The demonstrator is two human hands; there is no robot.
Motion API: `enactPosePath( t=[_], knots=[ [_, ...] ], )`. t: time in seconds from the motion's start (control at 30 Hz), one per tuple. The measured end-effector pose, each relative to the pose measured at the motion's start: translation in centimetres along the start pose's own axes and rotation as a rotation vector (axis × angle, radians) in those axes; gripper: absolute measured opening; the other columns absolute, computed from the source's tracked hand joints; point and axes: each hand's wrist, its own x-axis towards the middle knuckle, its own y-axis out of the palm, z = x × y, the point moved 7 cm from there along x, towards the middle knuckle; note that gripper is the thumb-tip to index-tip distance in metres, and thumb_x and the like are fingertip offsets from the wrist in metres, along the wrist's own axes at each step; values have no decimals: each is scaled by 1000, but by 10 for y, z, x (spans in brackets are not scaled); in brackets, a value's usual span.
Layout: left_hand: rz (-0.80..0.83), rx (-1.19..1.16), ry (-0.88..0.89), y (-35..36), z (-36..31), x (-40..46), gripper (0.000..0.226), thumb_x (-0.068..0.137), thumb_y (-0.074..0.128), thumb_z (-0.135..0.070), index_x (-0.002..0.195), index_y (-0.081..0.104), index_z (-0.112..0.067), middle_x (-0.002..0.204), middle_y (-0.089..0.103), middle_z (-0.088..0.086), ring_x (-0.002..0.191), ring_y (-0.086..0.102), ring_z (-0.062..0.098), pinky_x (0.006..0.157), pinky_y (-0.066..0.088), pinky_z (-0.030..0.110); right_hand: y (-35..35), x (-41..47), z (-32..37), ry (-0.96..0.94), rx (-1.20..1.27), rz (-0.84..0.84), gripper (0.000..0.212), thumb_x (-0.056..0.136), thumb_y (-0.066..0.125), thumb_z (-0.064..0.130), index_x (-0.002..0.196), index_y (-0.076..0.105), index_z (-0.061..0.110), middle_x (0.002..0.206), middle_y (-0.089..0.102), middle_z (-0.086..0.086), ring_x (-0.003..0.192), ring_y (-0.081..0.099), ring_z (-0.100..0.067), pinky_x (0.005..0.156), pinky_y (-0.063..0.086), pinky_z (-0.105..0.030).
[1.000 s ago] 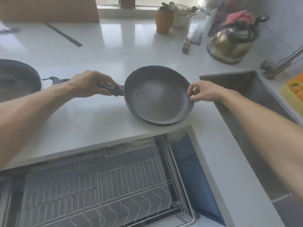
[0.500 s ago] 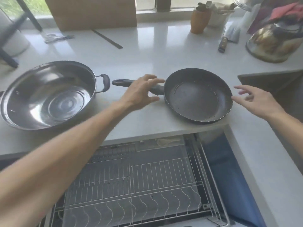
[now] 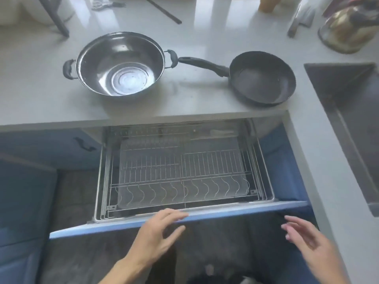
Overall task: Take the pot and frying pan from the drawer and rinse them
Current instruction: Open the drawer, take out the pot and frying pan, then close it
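A shiny steel pot [image 3: 121,64] with two black side handles stands on the grey counter [image 3: 41,95]. To its right lies the dark frying pan [image 3: 261,77], its long black handle pointing left toward the pot. Below the counter the drawer [image 3: 235,211] is pulled out, showing a wire dish rack [image 3: 180,169] with nothing on it. My left hand [image 3: 158,234] has straight fingers, their tips touching the drawer's blue front edge. My right hand [image 3: 307,238] hovers in front of the drawer with fingers spread, holding nothing.
A dark sink [image 3: 352,111] is sunk in the counter at the right. A kettle [image 3: 346,29] and a knife [image 3: 299,19] lie at the back right, chopsticks [image 3: 164,10] at the back. Blue cabinet fronts [image 3: 24,191] flank the drawer.
Both hands have left the frying pan and dropped to the drawer's front edge. The view has tilted down, and the pot and pan stay on the counter.
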Motion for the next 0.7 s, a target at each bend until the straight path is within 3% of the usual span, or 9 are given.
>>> enactPosePath(
  t=[0.07,0.13,0.17,0.27,0.33,0.4,0.6,0.7],
  knots=[
    [22,76,-18,16,9,-31,29,88,43,-60,113,55,-51,109,57,-32,103,53,-15,84,45,10,19,-15,-3,-15,-31,46,59,51,78,68,91,73,25,81,75,0,76,69,-4,72,54,-14],
    [7,91,-72,31,19,-55,31,86,42,-64,113,54,-55,107,57,-32,103,53,-16,84,46,11,33,-28,-4,-43,-27,81,64,47,73,76,89,71,28,85,74,-3,80,69,-9,75,55,-19],
    [4,79,-118,37,23,-65,33,84,45,-65,113,54,-54,106,58,-31,102,53,-15,85,46,12,39,-34,-12,-32,-37,113,56,53,74,70,89,70,28,87,74,-2,82,69,-11,77,55,-21],
    [-37,65,-232,64,34,-100,40,79,52,-62,117,54,-50,102,59,-27,99,55,-11,85,45,14,57,-47,-45,-33,-76,189,12,74,76,28,83,68,30,85,72,4,80,67,-16,79,53,-23],
    [-46,57,-318,86,37,-116,46,80,56,-53,124,49,-47,104,58,-23,94,57,-4,84,45,14,72,-54,-75,-27,-133,227,19,81,73,14,78,67,32,81,71,8,75,65,-11,73,50,-16],
    [1,89,-371,109,42,-117,51,84,60,-43,132,44,-41,110,57,-18,93,56,0,86,46,21,99,-62,-101,-34,-192,312,18,83,70,16,79,66,33,81,72,7,76,65,-9,70,47,-12],
    [-2,-16,-525,148,84,-86,55,86,60,-40,136,40,-31,124,59,3,99,63,17,91,49,34,169,-49,-154,-41,-306,425,17,85,67,24,99,61,33,100,66,5,86,61,-13,69,44,-14],
    [43,98,-516,164,118,-65,61,86,59,-38,142,36,-28,135,56,7,121,54,25,99,44,37,198,-16,-176,-132,-449,424,38,88,63,25,125,56,21,125,60,1,111,56,-17,89,40,-21]
  ],
)
